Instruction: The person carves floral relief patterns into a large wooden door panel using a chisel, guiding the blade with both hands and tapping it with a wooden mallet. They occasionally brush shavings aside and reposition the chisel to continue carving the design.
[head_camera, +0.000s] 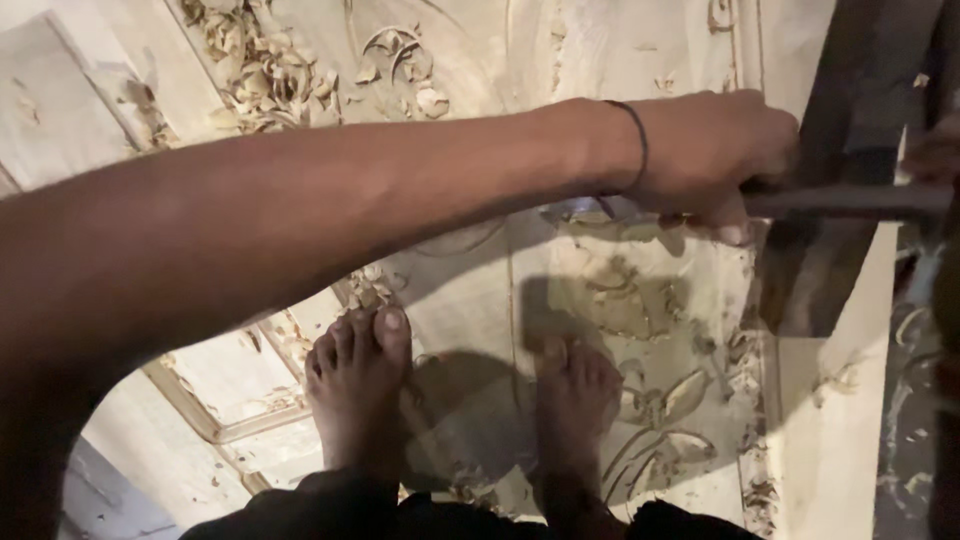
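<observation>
Bare feet stand nearest, at the bottom of the view: the left foot (358, 395) in the light, the right foot (575, 410) in shadow just beside it, both planted on a pale carved wooden panel (620, 60) that fills most of the scene. Dark trouser hems (330, 510) show at the very near edge. Relief leaves (665, 420) are cut into the panel right of the shadowed foot, and a raised moulding (215, 420) runs along the near left. Farther up, a long forearm crosses from the near left to the far right, ending in a hand (715, 150), most likely the left hand, though the angle leaves that unsure. A thin dark band (638, 140) circles its wrist. Its fingers are curled tight round a dark bar-like tool (850, 202) that juts off to the right, with a bit of metal (590, 210) showing under the wrist. At the right edge something blurred and dark, perhaps the other hand (935, 150), sits beside the tool; its grip cannot be made out. A dark upright plank (845, 120) stands behind the tool. Farthest off, at the top left, curled wood shavings (265, 65) lie heaped on the carving.
</observation>
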